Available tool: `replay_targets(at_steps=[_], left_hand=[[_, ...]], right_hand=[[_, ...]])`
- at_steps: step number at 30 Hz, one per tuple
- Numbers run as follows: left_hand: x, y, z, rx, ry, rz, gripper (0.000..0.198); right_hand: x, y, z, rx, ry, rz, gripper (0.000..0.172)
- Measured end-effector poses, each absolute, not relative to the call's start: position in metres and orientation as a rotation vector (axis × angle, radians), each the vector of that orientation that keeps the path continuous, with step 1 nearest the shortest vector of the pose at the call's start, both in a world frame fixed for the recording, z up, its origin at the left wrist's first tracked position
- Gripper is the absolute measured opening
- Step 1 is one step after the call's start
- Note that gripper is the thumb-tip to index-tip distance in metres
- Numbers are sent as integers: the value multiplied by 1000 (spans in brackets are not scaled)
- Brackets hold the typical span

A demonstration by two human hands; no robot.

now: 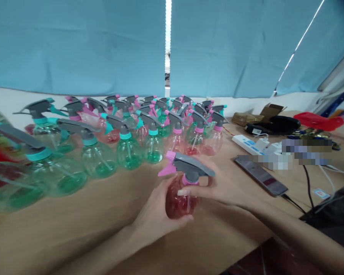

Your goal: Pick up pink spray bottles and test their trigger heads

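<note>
Between my two hands is a pink see-through spray bottle [176, 204] with a grey and pink trigger head, upright above the near part of the table. My left hand [153, 210] is wrapped round its lower left side, thumb across the front near the base. From the right, my right hand [215, 187] closes on the bottle just under the pink collar, its thumb on the front. Its other fingers are hidden behind the bottle. Beyond my hands stand rows of similar bottles, among them a green spray bottle [129, 152] and a pink spray bottle [177, 141].
On the wooden table [126, 202], a phone [260, 175] lies to the right by a white power strip [246, 145] with plugs and cables. Cardboard boxes [246, 118] and a red item [318, 120] sit farther back. Blue curtains [103, 46] hang behind.
</note>
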State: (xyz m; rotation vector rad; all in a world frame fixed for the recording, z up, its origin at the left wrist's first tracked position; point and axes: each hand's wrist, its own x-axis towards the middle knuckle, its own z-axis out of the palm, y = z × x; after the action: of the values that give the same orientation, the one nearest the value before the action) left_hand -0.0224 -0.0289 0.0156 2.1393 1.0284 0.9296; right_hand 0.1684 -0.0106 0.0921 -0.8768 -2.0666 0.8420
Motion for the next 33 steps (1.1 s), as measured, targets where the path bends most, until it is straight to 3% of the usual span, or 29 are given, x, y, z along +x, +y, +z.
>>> replay_targets(at_steps=[7, 10, 13, 21, 26, 33], left_hand=[[-28, -30, 16, 2244, 1010, 859, 82], [-30, -30, 15, 2205, 1003, 839, 80], [-32, -27, 15, 2219, 1009, 811, 81], [-53, -13, 4, 2519, 1271, 624, 67], [-67, -9, -6, 2698, 1357, 514, 62], [-69, -12, -8, 2775, 1378, 496, 59]], right_hand=[[143, -1, 103, -567, -1948, 1258, 25], [142, -1, 102, -430, -1959, 1285, 35], [144, 3, 101, -474, -1972, 1254, 38], [144, 31, 85, -659, -1884, 1098, 14], [144, 37, 81, -690, -1919, 1031, 25], [150, 33, 84, -870, -1890, 844, 19]])
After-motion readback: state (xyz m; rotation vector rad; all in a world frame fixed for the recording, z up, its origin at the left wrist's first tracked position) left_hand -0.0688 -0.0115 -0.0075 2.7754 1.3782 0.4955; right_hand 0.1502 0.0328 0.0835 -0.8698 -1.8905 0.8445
